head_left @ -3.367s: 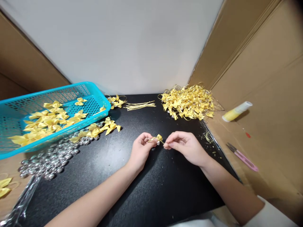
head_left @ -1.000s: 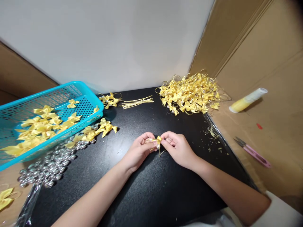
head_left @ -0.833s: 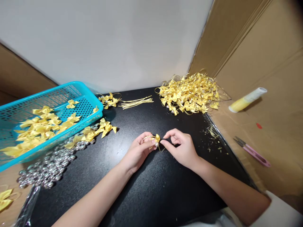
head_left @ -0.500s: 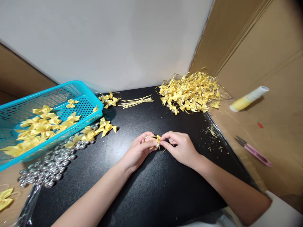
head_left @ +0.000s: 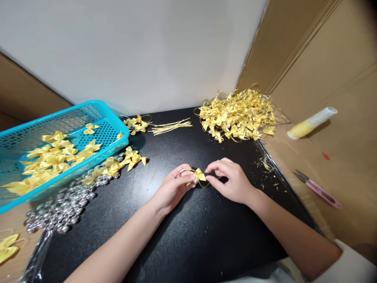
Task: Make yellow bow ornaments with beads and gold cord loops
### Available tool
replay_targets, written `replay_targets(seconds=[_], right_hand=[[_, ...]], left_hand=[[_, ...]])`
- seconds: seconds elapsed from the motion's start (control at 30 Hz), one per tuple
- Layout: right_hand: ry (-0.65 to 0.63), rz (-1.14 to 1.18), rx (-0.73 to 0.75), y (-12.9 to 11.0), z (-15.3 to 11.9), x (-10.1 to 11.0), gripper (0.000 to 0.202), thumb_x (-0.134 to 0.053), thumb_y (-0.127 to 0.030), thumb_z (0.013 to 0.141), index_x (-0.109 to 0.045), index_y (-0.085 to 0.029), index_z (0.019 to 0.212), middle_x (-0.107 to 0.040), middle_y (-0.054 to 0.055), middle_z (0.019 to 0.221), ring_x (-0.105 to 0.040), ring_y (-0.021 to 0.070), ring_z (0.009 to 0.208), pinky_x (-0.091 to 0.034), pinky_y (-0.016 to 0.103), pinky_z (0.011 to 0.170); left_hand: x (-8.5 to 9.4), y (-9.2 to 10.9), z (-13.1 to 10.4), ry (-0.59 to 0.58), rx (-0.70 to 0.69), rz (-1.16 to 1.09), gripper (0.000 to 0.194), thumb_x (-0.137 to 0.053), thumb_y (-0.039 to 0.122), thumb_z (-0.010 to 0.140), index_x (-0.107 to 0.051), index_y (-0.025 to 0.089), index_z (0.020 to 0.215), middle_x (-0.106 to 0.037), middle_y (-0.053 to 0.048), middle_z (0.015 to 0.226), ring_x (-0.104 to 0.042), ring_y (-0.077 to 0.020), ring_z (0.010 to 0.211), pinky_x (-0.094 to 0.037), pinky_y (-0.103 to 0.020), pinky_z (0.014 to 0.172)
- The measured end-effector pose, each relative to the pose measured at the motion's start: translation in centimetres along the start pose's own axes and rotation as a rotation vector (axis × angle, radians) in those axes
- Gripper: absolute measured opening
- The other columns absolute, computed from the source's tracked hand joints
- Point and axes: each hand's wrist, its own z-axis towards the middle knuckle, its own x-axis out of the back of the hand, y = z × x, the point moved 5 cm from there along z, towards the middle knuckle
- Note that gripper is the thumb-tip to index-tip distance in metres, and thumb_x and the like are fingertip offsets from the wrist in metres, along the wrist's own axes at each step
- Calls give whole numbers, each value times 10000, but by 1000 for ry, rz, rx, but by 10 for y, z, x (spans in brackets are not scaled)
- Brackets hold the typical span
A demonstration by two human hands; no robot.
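Above the middle of the black tabletop [head_left: 165, 251], my left hand [head_left: 175, 186] pinches a yellow ribbon bow [head_left: 200, 175] with a silver bell [head_left: 195, 181] and a looped gold cord [head_left: 185, 170]. The bow sticks out past my left thumb and index fingertip. Just right of the bow is my right hand [head_left: 231, 181], its thumb and index finger curved toward each other near a thin cord end. Whether those fingers grip the cord is too small to tell.
A turquoise basket [head_left: 97, 103] of yellow bows stands left, beside silver bells [head_left: 66, 208]. Gold cord pieces [head_left: 172, 126] lie at the back. Finished bows [head_left: 238, 114] are heaped back right. Pink snips [head_left: 321, 191] and a tube [head_left: 312, 123] are on the right.
My right hand has drawn back slightly to the right, away from the bow, with its thumb and index finger further apart. My left hand stays in place, and more of the bow shows.
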Motion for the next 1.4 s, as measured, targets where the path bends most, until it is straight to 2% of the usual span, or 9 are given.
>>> replay_targets(seconds=[0.17, 0.3, 0.4, 0.57, 0.8, 1.0, 1.17, 1.3, 1.4], right_hand=[[-14, -1, 159, -10, 0, -1, 16, -629, -217, 858, -632, -203, 851, -635, -26, 650, -529, 107, 576, -400, 287, 659], [-52, 212, -27, 3, -6, 9, 63, -581, -210, 828, -607, -200, 885, -590, -17, 713, -497, 112, 597, -375, 268, 583], [101, 497, -156, 15, -9, 32, 130, -462, -230, 879, -589, -214, 860, -497, -15, 690, -469, 128, 610, -366, 276, 569], [401, 755, -102, 8, 6, 71, 70, -556, -198, 871, -582, -234, 816, -430, -27, 648, -415, 115, 581, -371, 277, 580], [427, 914, -254, -9, 14, 97, 114, -656, -204, 830, -556, -231, 782, -304, -35, 610, -288, 107, 521, -231, 245, 455], [497, 920, -268, -7, 12, 105, 125, -652, -160, 818, -561, -230, 771, -279, -22, 645, -285, 125, 554, -253, 266, 466], [505, 971, -335, -8, 11, 90, 129, -703, -204, 786, -581, -242, 807, -372, -29, 628, -351, 114, 543, -340, 240, 458], [350, 904, -414, -9, 3, 46, 67, -689, -254, 810, -625, -252, 828, -578, -21, 637, -557, 119, 601, -495, 255, 579], [171, 802, -545, -5, -7, 7, 54, -652, -258, 835, -652, -214, 868, -670, -3, 673, -605, 109, 559, -522, 253, 566]], left_hand=[[0, -1, 0, -13, -18, 3, 311, -858, 168, 580, -603, 159, 758, -615, 38, 630, -574, -81, 600, -466, -201, 629], [1, -1, -1, 16, -79, 10, 297, -841, 158, 598, -586, 161, 751, -646, 28, 649, -586, -80, 619, -464, -194, 646], [1, 3, -1, 47, -173, 38, 283, -822, 158, 612, -573, 164, 746, -666, 25, 663, -589, -76, 623, -465, -192, 662], [5, 12, -2, 119, -305, 195, 288, -801, 154, 613, -557, 172, 765, -675, 26, 668, -613, -86, 641, -463, -191, 658], [4, 12, -1, 114, -375, 334, 253, -768, 171, 656, -540, 175, 768, -622, 38, 662, -599, -90, 632, -461, -207, 643], [1, 12, -1, 103, -394, 379, 241, -766, 138, 638, -547, 175, 731, -570, 56, 632, -574, -85, 623, -441, -203, 635], [2, 12, -2, 155, -406, 390, 181, -758, 174, 668, -584, 176, 714, -643, 29, 663, -605, -104, 675, -449, -216, 679], [1, 11, -3, 171, -396, 451, 74, -743, 228, 696, -706, 166, 712, -713, -13, 711, -605, -111, 669, -457, -226, 667], [3, 12, -3, 207, -360, 421, 106, -780, 244, 654, -751, 170, 725, -731, -18, 705, -593, -111, 625, -454, -222, 607]])
